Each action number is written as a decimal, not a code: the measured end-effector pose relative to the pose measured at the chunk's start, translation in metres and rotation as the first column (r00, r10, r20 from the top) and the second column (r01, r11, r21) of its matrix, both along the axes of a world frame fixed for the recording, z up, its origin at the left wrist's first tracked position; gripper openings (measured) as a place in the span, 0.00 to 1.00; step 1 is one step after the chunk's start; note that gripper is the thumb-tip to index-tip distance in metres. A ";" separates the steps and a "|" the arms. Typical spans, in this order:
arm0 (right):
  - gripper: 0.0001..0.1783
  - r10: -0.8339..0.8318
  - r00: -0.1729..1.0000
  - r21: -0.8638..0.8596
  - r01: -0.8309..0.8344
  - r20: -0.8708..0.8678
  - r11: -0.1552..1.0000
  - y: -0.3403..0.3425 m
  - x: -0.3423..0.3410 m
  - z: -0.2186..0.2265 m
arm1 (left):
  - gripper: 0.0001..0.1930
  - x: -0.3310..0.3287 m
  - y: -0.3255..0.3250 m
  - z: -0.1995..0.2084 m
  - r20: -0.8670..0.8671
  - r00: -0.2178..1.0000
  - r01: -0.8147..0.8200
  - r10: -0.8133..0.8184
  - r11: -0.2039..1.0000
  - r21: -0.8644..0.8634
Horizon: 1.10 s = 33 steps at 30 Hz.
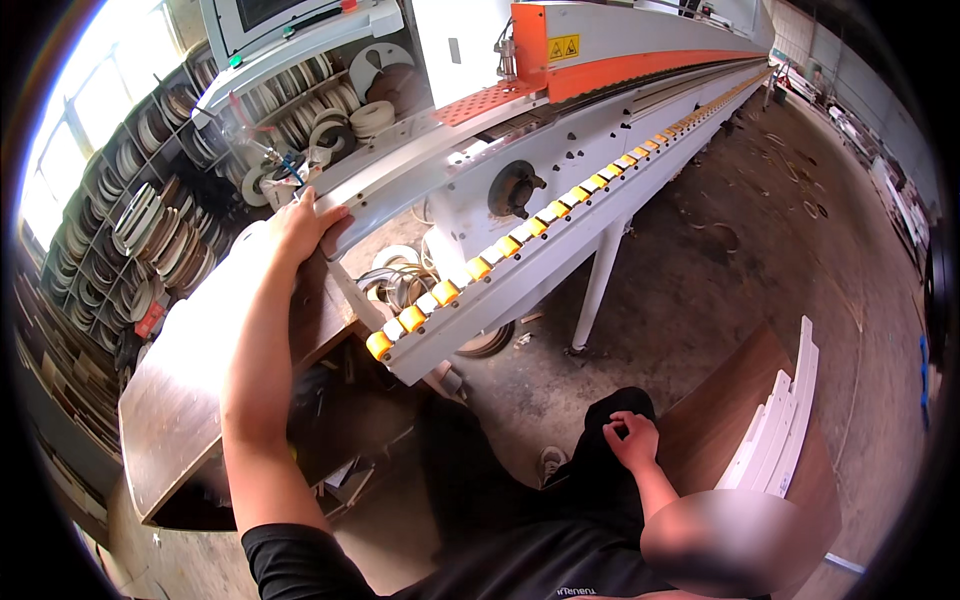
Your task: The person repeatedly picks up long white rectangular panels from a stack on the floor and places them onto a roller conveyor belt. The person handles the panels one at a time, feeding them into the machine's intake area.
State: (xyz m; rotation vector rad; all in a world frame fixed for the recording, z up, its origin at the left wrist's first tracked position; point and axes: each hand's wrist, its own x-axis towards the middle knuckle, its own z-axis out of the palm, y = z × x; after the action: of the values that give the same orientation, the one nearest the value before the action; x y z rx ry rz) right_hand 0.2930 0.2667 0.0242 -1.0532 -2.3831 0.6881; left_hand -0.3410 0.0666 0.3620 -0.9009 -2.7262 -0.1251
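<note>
Upper left of the frame, the left hand [297, 228] clasps the near end of a long pale strip [400, 190] beside an orange-and-white edge-banding machine [640, 72]. Lower right of centre, the right hand [632, 440] hangs loosely curled near black trousers [618, 402]

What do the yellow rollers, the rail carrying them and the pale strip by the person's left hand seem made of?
Yellow rollers: probably plastic or rubber, from their bright, even colour.
Rail: likely painted metal, with smooth white faces and crisp edges.
Pale strip by the left hand: perhaps coated board or plastic; smooth, light sheen.
</note>
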 end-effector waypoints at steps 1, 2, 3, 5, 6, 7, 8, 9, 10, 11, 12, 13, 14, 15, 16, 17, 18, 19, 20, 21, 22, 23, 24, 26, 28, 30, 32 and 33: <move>0.13 0.002 1.000 0.007 -0.002 0.005 1.000 0.000 0.000 -0.001 | 0.51 0.001 0.001 0.001 0.011 1.000 -0.004 0.004 1.000 -0.012; 0.13 0.003 1.000 0.014 -0.004 0.010 1.000 0.000 0.000 -0.001 | 0.51 0.001 0.001 0.003 0.021 1.000 -0.008 0.008 1.000 -0.023; 0.13 0.008 1.000 0.017 -0.008 0.005 1.000 0.000 0.000 -0.001 | 0.51 0.001 0.001 0.004 0.030 0.999 -0.013 0.014 0.999 -0.037; 0.14 0.012 1.000 0.024 -0.012 -0.004 1.000 -0.001 -0.001 0.000 | 0.48 -0.004 -0.002 0.000 0.004 1.000 0.011 -0.011 1.000 -0.003; 0.14 0.014 1.000 0.022 -0.014 0.004 1.000 -0.001 -0.002 0.000 | 0.46 -0.008 -0.003 -0.002 -0.012 0.999 0.030 -0.030 0.999 0.013; 0.14 0.005 1.000 0.021 -0.005 0.013 1.000 -0.001 0.000 -0.001 | 0.42 -0.012 -0.001 -0.005 -0.030 0.999 0.041 -0.040 0.998 0.044; 0.14 -0.010 1.000 0.019 0.009 0.022 1.000 0.001 0.002 -0.002 | 0.37 -0.015 -0.001 -0.009 -0.048 0.997 0.057 -0.054 0.995 0.076; 0.14 0.008 1.000 0.010 -0.008 0.016 1.000 0.001 0.003 -0.004 | 0.33 -0.019 0.001 -0.013 -0.064 0.995 0.085 -0.079 0.991 0.104; 0.14 0.007 1.000 0.003 -0.007 0.011 1.000 0.002 0.003 -0.005 | 0.31 -0.033 -0.003 -0.018 -0.101 0.991 0.098 -0.086 0.988 0.121; 0.14 -0.010 1.000 -0.005 0.010 0.012 1.000 0.002 0.008 -0.006 | 0.29 -0.043 0.000 -0.027 -0.133 0.985 0.127 -0.109 0.982 0.137; 0.14 -0.024 1.000 -0.007 0.024 0.017 1.000 -0.002 0.015 -0.002 | 0.29 -0.027 0.014 -0.023 -0.009 0.992 0.126 -0.127 0.976 0.176; 0.14 -0.007 1.000 -0.011 0.007 0.009 1.000 -0.003 0.008 0.004 | 0.29 -0.052 0.001 -0.028 -0.034 0.998 0.063 -0.060 0.992 0.109; 0.14 -0.016 1.000 -0.016 0.017 0.011 1.000 -0.005 0.014 0.005 | 0.29 -0.029 0.008 -0.016 0.119 0.991 0.040 -0.055 0.992 0.121; 0.14 0.001 1.000 -0.016 -0.001 -0.002 1.000 -0.004 0.012 0.007 | 0.28 -0.035 -0.004 -0.018 0.123 0.980 0.128 -0.155 0.971 0.204; 0.15 0.029 1.000 -0.039 -0.029 0.006 0.999 -0.001 0.002 0.009 | 0.30 -0.075 -0.032 -0.023 0.089 0.988 0.115 -0.127 0.985 0.133; 0.16 0.023 0.999 -0.064 -0.021 0.033 0.998 0.000 0.010 0.007 | 0.29 -0.064 -0.024 -0.024 0.107 0.985 0.118 -0.132 0.985 0.128; 0.16 0.039 0.999 -0.054 -0.039 0.005 0.998 0.001 0.006 0.006 | 0.29 -0.098 -0.039 -0.033 0.069 0.983 0.161 -0.172 0.977 0.141; 0.17 0.031 0.999 -0.043 -0.032 -0.006 0.999 0.000 0.015 0.003 | 0.33 -0.094 -0.025 -0.034 0.084 0.979 0.177 -0.183 0.981 0.074; 0.16 0.012 1.000 -0.042 -0.013 -0.018 0.999 -0.002 0.018 0.000 | 0.36 -0.102 -0.021 -0.038 0.022 0.989 0.147 -0.147 0.989 0.021; 0.15 -0.005 1.000 -0.038 0.004 -0.026 0.999 -0.003 0.022 -0.001 | 0.38 -0.097 -0.012 -0.040 0.004 0.989 0.145 -0.145 0.990 0.001; 0.14 0.000 0.999 -0.033 -0.001 -0.044 0.999 -0.004 0.024 -0.001 | 0.38 -0.103 -0.014 -0.041 0.024 0.988 0.154 -0.154 0.988 0.009; 0.13 -0.030 0.996 -0.040 0.027 -0.078 0.999 -0.005 0.028 0.000 | 0.37 -0.113 -0.017 -0.041 0.044 0.986 0.158 -0.158 0.987 0.018; 0.12 -0.059 0.992 -0.048 0.054 -0.111 0.997 -0.005 0.034 0.001 | 0.37 -0.117 -0.017 -0.043 0.033 0.985 0.166 -0.167 0.986 0.019; 0.10 -0.125 0.976 -0.057 0.116 -0.178 0.992 -0.005 0.052 -0.003 | 0.36 -0.123 -0.022 -0.045 0.013 0.985 0.172 -0.173 0.985 0.020; 0.08 -0.247 0.959 -0.012 0.248 -0.141 0.969 -0.005 0.090 -0.004 | 0.35 -0.128 -0.027 -0.047 -0.002 0.983 0.181 -0.181 0.983 0.015; 0.07 -0.429 0.897 0.009 0.432 -0.111 0.902 -0.009 0.140 -0.001 | 0.35 -0.132 -0.033 -0.049 0.013 0.982 0.188 -0.188 0.982 0.020; 0.10 -0.636 0.771 0.067 0.633 0.031 0.771 -0.018 0.212 -0.020 | 0.34 -0.131 -0.024 -0.050 0.059 0.974 0.218 -0.220 0.975 0.037; 0.11 -0.708 0.705 0.098 0.703 0.040 0.705 -0.023 0.246 -0.023 | 0.34 -0.134 -0.026 -0.051 0.058 0.975 0.212 -0.213 0.977 0.032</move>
State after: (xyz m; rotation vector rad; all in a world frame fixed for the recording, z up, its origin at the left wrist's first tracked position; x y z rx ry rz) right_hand 0.5391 0.2437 0.0007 -1.8272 -1.7879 0.2633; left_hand -0.4746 0.0409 0.3112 -1.1983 -2.6690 -0.2316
